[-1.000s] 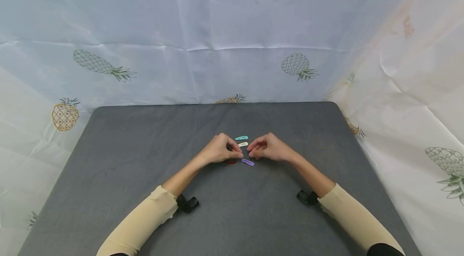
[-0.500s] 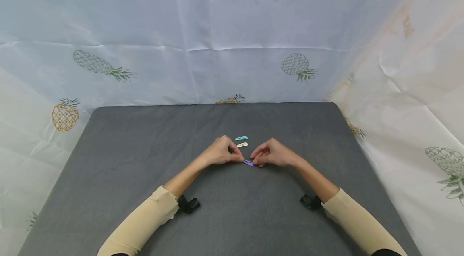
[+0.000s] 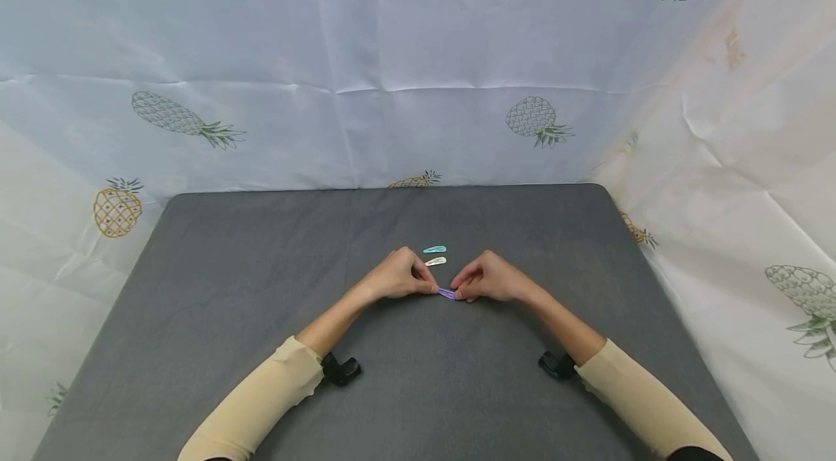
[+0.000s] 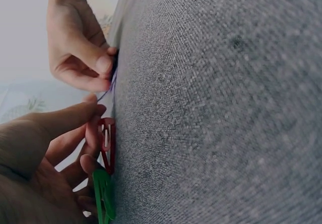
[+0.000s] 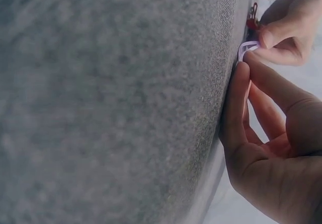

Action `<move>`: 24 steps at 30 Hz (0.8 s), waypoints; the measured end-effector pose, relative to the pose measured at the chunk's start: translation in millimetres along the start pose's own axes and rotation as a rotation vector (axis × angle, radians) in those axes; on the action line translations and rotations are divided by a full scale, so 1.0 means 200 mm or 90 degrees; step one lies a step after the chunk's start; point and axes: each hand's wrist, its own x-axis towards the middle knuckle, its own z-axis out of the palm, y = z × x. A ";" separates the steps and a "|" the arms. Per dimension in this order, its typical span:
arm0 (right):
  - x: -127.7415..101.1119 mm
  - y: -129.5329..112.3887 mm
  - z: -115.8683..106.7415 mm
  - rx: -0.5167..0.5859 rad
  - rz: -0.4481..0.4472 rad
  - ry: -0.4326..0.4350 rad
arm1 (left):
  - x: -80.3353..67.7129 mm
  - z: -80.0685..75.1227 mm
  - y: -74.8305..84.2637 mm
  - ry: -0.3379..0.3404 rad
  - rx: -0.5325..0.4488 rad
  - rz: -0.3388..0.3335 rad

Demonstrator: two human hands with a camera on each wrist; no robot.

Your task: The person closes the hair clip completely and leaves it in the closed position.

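A purple snap hair clip [image 3: 447,293] spans the small gap between my two hands. My left hand [image 3: 403,274] pinches its left end between thumb and forefinger. At the other end, the thumb and fingertips of my right hand [image 3: 491,277] pinch it too. The right wrist view shows the purple clip [image 5: 245,48] with its parts spread apart, close over the cloth. Beneath my left hand lie a red hair clip [image 4: 108,143] and a green one [image 4: 103,196], both covered by that hand in the head view.
Just beyond the hands, a turquoise hair clip [image 3: 435,249] and a cream hair clip [image 3: 436,260] lie on the grey cloth-covered table [image 3: 274,243]. A pineapple-print curtain [image 3: 431,25] hangs behind the table's far edge. Black straps [image 3: 341,371] sit at the wrists.
The purple clip lay between the hands a second ago; both hands have come down slightly and now pinch its ends. The red clip has become hidden in the head view.
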 end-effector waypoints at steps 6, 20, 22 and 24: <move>0.01 0.00 0.01 -0.020 0.005 0.014 | 0.00 0.00 -0.01 -0.004 -0.005 0.006; 0.02 -0.01 0.04 -0.064 0.019 0.037 | 0.00 0.01 -0.01 0.005 -0.027 0.005; 0.02 -0.01 0.05 -0.065 0.021 0.037 | -0.01 0.01 -0.01 0.006 -0.031 0.003; 0.02 -0.01 0.05 -0.066 0.021 0.038 | 0.00 0.01 -0.01 0.007 -0.033 0.004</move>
